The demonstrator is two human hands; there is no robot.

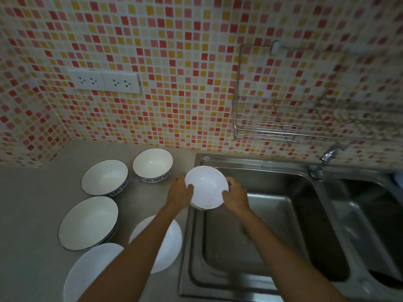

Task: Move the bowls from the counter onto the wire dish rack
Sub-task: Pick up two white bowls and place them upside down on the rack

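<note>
Both hands close on one plain white bowl (pixel 206 187): the left hand (pixel 179 192) clasps its left rim with the thumb hooked inside, and the right hand (pixel 236 196) clasps the right rim the same way, so each grip is shut on the bowl. It is held in the air, tilted slightly toward the camera, above the left edge of the steel sink (pixel 261 225) where sink meets counter (pixel 32 214).

Nearest the camera, at the bottom left, a large plain white bowl (pixel 87 271) sits on the counter, partly cut off by the frame and crossed by the left forearm. Just beyond it another plain white bowl (pixel 170 247) lies under that forearm, near the sink's edge. To its left stands a wide bowl with a dark rim (pixel 88 223). Farther back are two more dark-rimmed bowls with a blue pattern on the outside: one on the left (pixel 104 177) and a smaller, deeper one (pixel 152 165) close to the wall. All five rest upright.

Beyond the sink, a tap (pixel 329 154) juts from the wall. Higher on the mosaic-tiled wall (pixel 174 62) hangs the wire dish rack (pixel 283 127), to the right, above the sink; its right part is blurred. A double socket plate (pixel 104 81) is set in the tiles to the left.
</note>
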